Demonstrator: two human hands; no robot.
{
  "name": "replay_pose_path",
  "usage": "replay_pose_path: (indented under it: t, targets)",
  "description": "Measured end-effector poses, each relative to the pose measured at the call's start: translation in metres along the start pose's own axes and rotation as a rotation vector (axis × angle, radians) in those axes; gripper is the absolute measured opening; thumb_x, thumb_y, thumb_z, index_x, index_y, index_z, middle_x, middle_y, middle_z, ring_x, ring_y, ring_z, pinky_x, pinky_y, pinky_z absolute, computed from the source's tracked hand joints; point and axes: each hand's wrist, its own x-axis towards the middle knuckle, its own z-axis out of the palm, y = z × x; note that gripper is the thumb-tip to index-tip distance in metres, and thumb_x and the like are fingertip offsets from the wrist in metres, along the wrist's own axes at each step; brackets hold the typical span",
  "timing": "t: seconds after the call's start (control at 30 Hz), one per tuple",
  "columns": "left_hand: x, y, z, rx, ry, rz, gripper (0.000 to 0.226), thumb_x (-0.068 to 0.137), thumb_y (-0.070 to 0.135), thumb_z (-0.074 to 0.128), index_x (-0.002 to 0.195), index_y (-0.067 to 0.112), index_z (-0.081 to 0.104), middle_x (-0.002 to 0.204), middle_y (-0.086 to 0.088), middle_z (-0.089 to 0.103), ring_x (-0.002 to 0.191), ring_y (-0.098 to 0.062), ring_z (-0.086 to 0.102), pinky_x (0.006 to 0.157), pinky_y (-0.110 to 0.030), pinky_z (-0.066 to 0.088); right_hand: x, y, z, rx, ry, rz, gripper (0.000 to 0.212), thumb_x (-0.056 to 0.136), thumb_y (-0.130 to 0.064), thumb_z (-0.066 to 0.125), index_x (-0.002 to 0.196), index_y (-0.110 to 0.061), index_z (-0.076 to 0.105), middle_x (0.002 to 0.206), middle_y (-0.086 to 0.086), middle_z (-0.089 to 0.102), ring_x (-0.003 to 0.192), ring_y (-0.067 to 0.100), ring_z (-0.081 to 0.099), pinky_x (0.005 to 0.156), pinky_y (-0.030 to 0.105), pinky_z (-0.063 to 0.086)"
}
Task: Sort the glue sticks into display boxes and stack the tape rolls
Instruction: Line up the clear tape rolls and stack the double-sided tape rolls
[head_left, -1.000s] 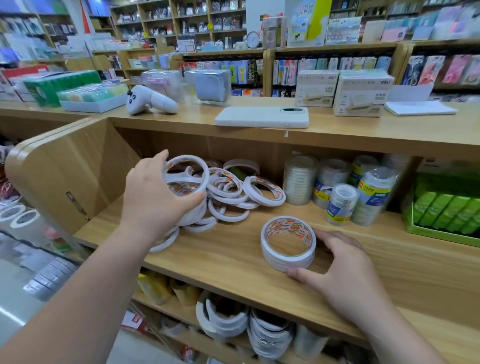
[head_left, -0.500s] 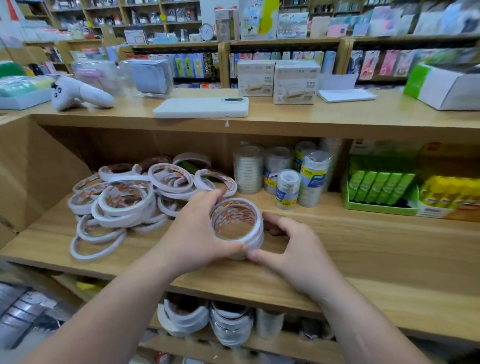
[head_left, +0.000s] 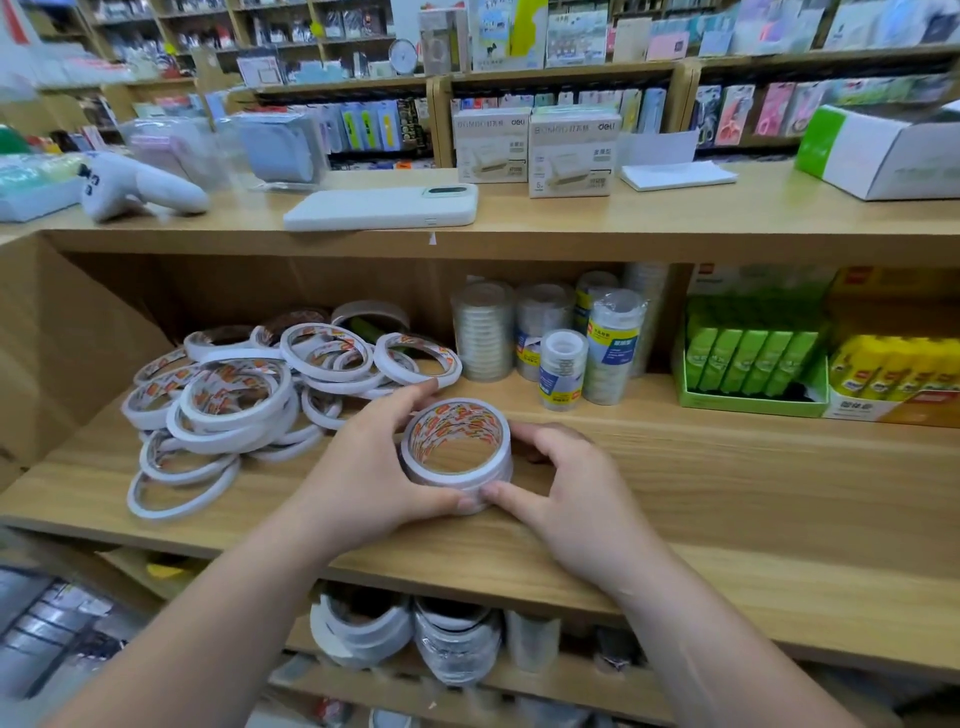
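Observation:
A short stack of white double-sided tape rolls (head_left: 457, 462) stands on the wooden shelf (head_left: 727, 499). My left hand (head_left: 374, 467) curls round its left side and my right hand (head_left: 566, 493) curls round its right side, thumbs meeting at the front. A loose pile of the same tape rolls (head_left: 234, 400) lies to the left. Green glue sticks stand in a green display box (head_left: 748, 364) at the right, with yellow glue sticks in a box (head_left: 893, 379) beside it.
Wrapped columns of clear tape (head_left: 550, 338) stand behind the stack. On the counter above lie a white phone (head_left: 384, 208), a white controller (head_left: 140, 189) and two white boxes (head_left: 535, 150). More tape rolls (head_left: 405, 634) sit on the shelf below.
My left hand left the loose pile and came right to the stack. Both hands now clasp it. The view has shifted right, showing the glue stick boxes.

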Motion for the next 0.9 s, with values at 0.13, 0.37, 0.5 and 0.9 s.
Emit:
replay_pose_path:
  t: [0.13, 0.37, 0.5, 0.9]
  targets:
    - [-0.002, -0.001, 0.000, 0.019, 0.032, 0.005, 0.119, 0.046, 0.051, 0.096, 0.149, 0.032, 0.041, 0.137, 0.023, 0.054, 0.121, 0.016, 0.048, 0.103, -0.013, 0.042, 0.001, -0.002, 0.001, -0.013, 0.003, -0.009, 0.068, 0.074, -0.043, 0.084, 0.136, -0.031, 0.059, 0.128, -0.014, 0.063, 0.117, 0.006, 0.055, 0.105, 0.030, 0.044]
    - [-0.014, -0.006, -0.007, 0.055, 0.048, 0.001, 0.126, 0.051, 0.071, 0.085, 0.157, 0.032, 0.028, 0.150, 0.019, 0.042, 0.133, 0.006, 0.042, 0.113, -0.030, 0.042, 0.001, -0.006, 0.007, -0.127, 0.008, 0.022, 0.109, 0.056, -0.084, 0.067, 0.144, -0.022, 0.050, 0.136, -0.007, 0.059, 0.125, 0.015, 0.053, 0.108, 0.038, 0.043]
    - [-0.023, -0.009, -0.045, 0.147, 0.250, -0.030, 0.094, 0.065, 0.062, 0.081, 0.146, 0.034, 0.044, 0.129, 0.023, 0.051, 0.114, 0.007, 0.051, 0.096, -0.015, 0.046, 0.001, -0.009, 0.008, -0.226, -0.019, 0.037, 0.109, 0.057, -0.078, 0.071, 0.148, -0.026, 0.044, 0.142, -0.008, 0.054, 0.131, 0.015, 0.045, 0.112, 0.035, 0.037]
    - [0.028, -0.051, -0.134, 0.293, 0.319, -0.614, 0.082, 0.076, 0.077, 0.064, 0.131, 0.017, 0.049, 0.123, -0.005, 0.057, 0.108, -0.024, 0.054, 0.084, -0.041, 0.049, 0.002, -0.013, 0.007, -0.278, -0.018, 0.053, 0.105, 0.055, -0.081, 0.068, 0.146, -0.032, 0.046, 0.135, -0.016, 0.054, 0.128, 0.012, 0.041, 0.110, 0.030, 0.036]
